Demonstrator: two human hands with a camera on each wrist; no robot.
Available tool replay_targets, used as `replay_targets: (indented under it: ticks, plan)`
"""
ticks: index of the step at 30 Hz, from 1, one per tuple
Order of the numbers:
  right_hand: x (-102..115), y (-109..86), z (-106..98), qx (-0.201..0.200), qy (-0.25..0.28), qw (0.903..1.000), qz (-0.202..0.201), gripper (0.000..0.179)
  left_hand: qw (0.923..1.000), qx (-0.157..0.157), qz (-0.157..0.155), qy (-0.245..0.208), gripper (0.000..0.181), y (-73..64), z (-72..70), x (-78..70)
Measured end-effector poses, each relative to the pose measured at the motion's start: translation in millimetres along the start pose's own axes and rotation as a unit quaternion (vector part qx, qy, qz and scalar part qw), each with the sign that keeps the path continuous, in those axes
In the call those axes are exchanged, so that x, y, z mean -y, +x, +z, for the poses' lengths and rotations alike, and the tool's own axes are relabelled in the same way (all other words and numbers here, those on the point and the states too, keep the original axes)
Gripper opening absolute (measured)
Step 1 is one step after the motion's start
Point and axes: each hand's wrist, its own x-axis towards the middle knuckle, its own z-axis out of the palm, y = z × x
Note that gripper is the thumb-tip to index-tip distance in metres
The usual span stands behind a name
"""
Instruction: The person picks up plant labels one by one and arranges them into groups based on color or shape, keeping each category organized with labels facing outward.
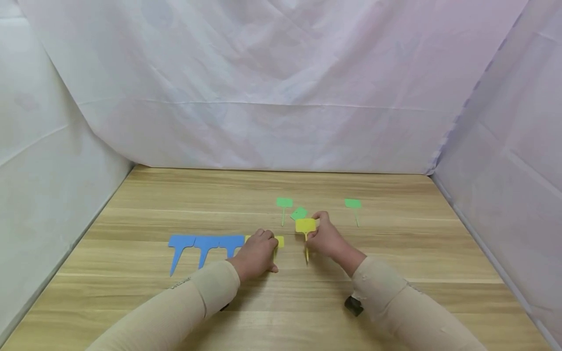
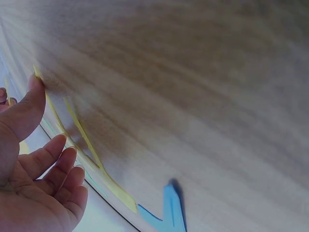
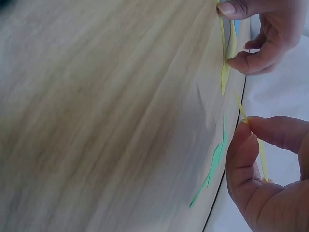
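Three blue T-shaped plant labels (image 1: 206, 242) lie side by side in a row on the table, stems toward me. Continuing that row on the right are yellow plant labels (image 1: 280, 242), partly hidden under my left hand (image 1: 256, 253). Its thumb (image 2: 31, 104) touches the stem of the right-hand one, while the other fingers rest loosely bent near its head. My right hand (image 1: 328, 239) pinches another yellow plant label (image 1: 305, 225) between thumb and fingers, holding it above the table, head up and stem pointing down.
Green plant labels lie farther back: one (image 1: 284, 202) at the left, another (image 1: 299, 213) partly covered behind the held label, and one (image 1: 353, 203) at the right. White cloth (image 1: 281, 136) encloses the wooden table (image 1: 131, 292) at the back and sides.
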Motion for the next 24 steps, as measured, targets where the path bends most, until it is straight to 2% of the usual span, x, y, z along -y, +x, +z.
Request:
replay_targets:
  ticks: [8, 17, 24]
  plan:
    - [2, 1.3, 9, 0.005, -0.01, 0.9999, -0.008, 0.071, 0.9996, -0.018, 0.016, 0.012, 0.05, 0.0, 2.7, 2.7]
    - [5, -1.2, 13, 0.009, -0.015, 0.9998, 0.003, 0.072, 1.0, 0.005, -0.007, -0.001, 0.05, 1.6, 0.2, 0.5]
    - [6, -0.9, 19, 0.006, -0.017, 0.9998, 0.009, 0.072, 1.0, 0.003, -0.006, -0.005, 0.05, 2.8, 1.3, 0.7]
